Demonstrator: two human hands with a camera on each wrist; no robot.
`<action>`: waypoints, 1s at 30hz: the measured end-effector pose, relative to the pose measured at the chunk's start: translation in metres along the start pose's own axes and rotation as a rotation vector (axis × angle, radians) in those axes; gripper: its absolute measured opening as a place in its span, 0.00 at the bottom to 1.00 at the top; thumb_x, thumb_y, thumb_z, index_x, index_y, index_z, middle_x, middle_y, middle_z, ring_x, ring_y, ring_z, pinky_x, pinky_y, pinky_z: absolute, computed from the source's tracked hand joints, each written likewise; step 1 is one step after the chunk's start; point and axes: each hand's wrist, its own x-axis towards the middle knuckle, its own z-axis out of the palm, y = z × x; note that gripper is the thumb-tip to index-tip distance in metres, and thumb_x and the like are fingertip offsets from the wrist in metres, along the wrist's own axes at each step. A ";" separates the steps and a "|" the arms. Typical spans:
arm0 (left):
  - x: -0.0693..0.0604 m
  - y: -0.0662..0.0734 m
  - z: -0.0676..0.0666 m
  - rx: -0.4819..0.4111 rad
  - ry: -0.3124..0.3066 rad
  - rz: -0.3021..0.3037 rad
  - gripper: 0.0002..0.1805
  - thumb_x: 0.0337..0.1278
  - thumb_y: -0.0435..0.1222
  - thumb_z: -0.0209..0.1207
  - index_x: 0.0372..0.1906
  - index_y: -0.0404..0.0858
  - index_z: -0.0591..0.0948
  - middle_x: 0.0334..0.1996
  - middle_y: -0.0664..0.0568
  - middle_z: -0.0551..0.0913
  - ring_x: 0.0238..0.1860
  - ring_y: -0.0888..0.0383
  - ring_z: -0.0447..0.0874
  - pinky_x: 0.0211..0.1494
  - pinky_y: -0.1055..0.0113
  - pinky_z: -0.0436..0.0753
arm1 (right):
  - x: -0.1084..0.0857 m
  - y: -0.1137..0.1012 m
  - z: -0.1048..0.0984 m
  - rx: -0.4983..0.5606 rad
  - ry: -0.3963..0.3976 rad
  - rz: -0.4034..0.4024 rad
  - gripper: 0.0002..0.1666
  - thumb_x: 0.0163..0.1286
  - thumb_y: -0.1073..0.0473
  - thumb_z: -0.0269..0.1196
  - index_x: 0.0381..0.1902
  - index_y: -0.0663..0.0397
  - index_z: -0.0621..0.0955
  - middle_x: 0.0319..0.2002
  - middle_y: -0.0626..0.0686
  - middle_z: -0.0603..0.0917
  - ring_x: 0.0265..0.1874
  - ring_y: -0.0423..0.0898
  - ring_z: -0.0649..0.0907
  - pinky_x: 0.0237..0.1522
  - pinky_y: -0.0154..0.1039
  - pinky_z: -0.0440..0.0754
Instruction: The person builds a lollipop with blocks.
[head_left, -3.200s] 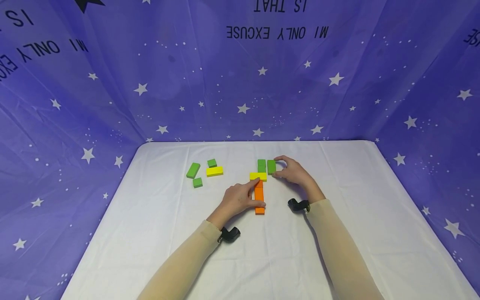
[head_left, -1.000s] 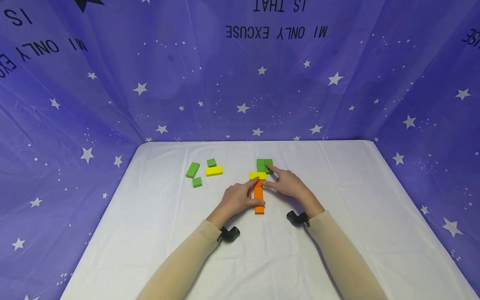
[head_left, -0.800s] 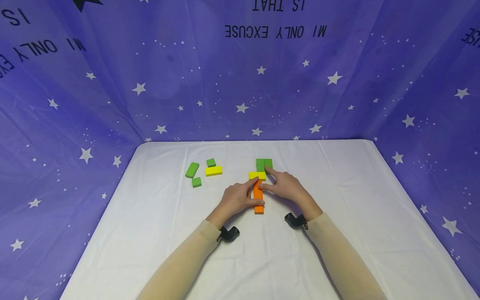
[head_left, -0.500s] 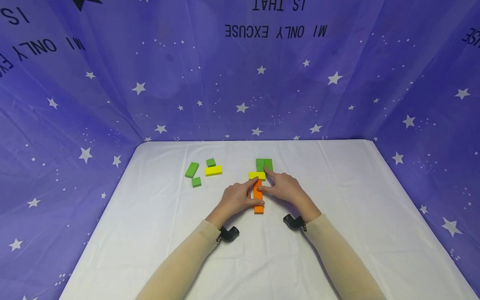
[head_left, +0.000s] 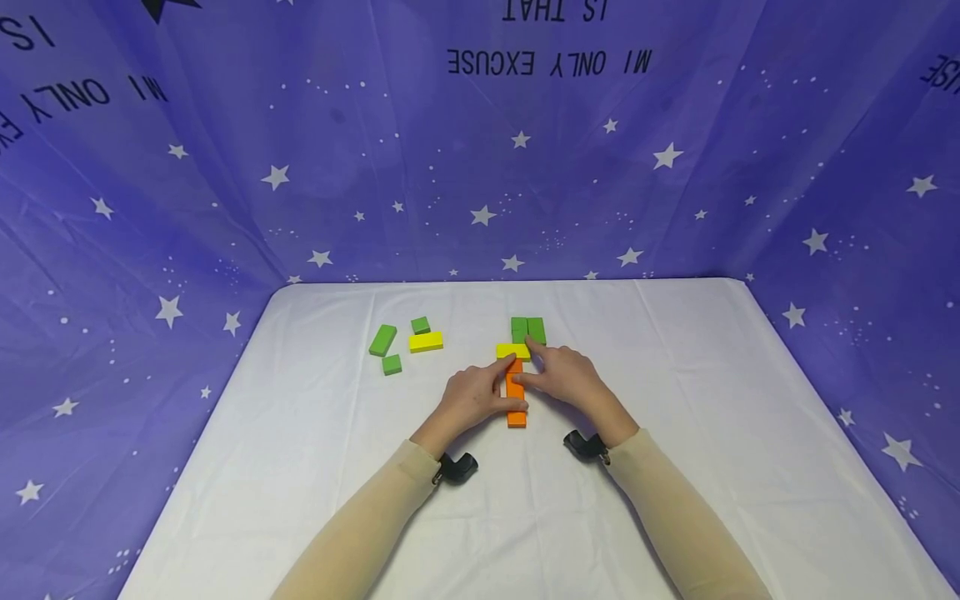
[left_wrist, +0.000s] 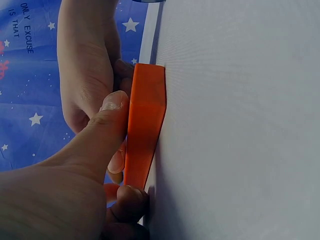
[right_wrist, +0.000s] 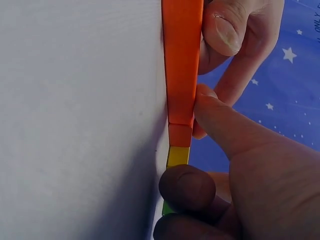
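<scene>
Toy blocks form a T-like line on the cloth in the head view. An orange stretch (head_left: 515,389) runs up to a crosswise yellow block (head_left: 504,352). Beyond it, a long green block (head_left: 536,329) lies alongside shorter green blocks (head_left: 519,324). My left hand (head_left: 468,396) rests its index fingertip on the yellow block and its thumb across the orange stretch. My right hand (head_left: 570,375) touches the yellow-green corner with its index finger. Its thumb rests on top of the orange block (right_wrist: 182,60), plain in the right wrist view. Other fingers are partly hidden.
Left of the line lie a yellow block (head_left: 426,342), a long green block (head_left: 382,340) and two small green blocks, one nearer (head_left: 392,365) and one farther (head_left: 420,325). White cloth (head_left: 315,467) covers the table; a purple starry curtain (head_left: 420,150) surrounds it.
The long green block has slid left from a gap to lie against the shorter green ones. My right hand has moved from it down toward the yellow and orange blocks. My left hand stays put.
</scene>
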 end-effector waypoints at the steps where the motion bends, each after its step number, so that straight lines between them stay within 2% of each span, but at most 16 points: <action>1: 0.000 0.000 0.000 -0.003 0.000 0.000 0.52 0.51 0.66 0.73 0.80 0.51 0.71 0.19 0.59 0.65 0.21 0.60 0.61 0.29 0.66 0.59 | 0.000 0.000 0.000 -0.004 0.006 0.000 0.55 0.68 0.30 0.68 0.83 0.49 0.66 0.21 0.52 0.77 0.26 0.50 0.78 0.29 0.42 0.75; 5: 0.000 0.000 0.000 -0.016 -0.005 -0.003 0.53 0.51 0.66 0.73 0.80 0.51 0.71 0.19 0.59 0.65 0.21 0.59 0.61 0.29 0.66 0.59 | -0.001 -0.001 -0.001 -0.023 0.015 0.010 0.58 0.67 0.28 0.68 0.83 0.55 0.64 0.40 0.61 0.89 0.34 0.53 0.84 0.36 0.48 0.83; 7: 0.000 0.000 0.000 -0.017 -0.006 -0.005 0.53 0.51 0.66 0.73 0.80 0.51 0.71 0.19 0.59 0.65 0.21 0.59 0.62 0.29 0.66 0.59 | -0.001 -0.002 -0.001 -0.026 0.013 0.016 0.59 0.67 0.27 0.68 0.83 0.56 0.64 0.50 0.64 0.90 0.40 0.56 0.86 0.41 0.52 0.86; 10: 0.000 0.000 0.000 -0.010 -0.007 -0.007 0.52 0.52 0.65 0.73 0.81 0.51 0.70 0.19 0.59 0.65 0.21 0.59 0.62 0.29 0.66 0.60 | -0.001 -0.002 -0.001 -0.022 0.007 0.020 0.60 0.67 0.27 0.67 0.83 0.55 0.63 0.55 0.65 0.89 0.44 0.58 0.88 0.44 0.54 0.87; 17: 0.001 0.000 0.000 -0.011 -0.016 -0.016 0.52 0.52 0.65 0.73 0.81 0.52 0.70 0.19 0.59 0.65 0.22 0.59 0.62 0.30 0.66 0.60 | 0.000 0.000 0.001 -0.017 0.003 0.012 0.59 0.68 0.27 0.67 0.83 0.55 0.63 0.53 0.65 0.89 0.43 0.57 0.88 0.44 0.54 0.87; 24: 0.000 0.000 -0.001 -0.005 -0.006 -0.007 0.52 0.51 0.66 0.73 0.80 0.52 0.70 0.19 0.59 0.65 0.21 0.59 0.62 0.29 0.66 0.60 | 0.000 0.000 0.001 -0.006 0.006 -0.002 0.58 0.68 0.28 0.67 0.84 0.53 0.64 0.55 0.65 0.89 0.46 0.59 0.88 0.48 0.56 0.86; 27: 0.000 0.000 -0.001 0.000 -0.006 -0.004 0.53 0.51 0.66 0.73 0.80 0.51 0.70 0.19 0.59 0.65 0.21 0.59 0.63 0.29 0.66 0.61 | 0.000 0.000 0.001 -0.007 0.002 -0.005 0.57 0.68 0.28 0.67 0.84 0.52 0.64 0.47 0.62 0.90 0.40 0.56 0.87 0.45 0.54 0.86; 30: 0.000 0.000 -0.001 0.002 -0.005 -0.002 0.53 0.51 0.66 0.73 0.80 0.51 0.71 0.19 0.59 0.65 0.21 0.59 0.63 0.29 0.66 0.61 | 0.000 0.000 0.001 -0.008 -0.005 -0.004 0.56 0.68 0.28 0.67 0.83 0.50 0.64 0.34 0.58 0.88 0.33 0.52 0.83 0.40 0.50 0.85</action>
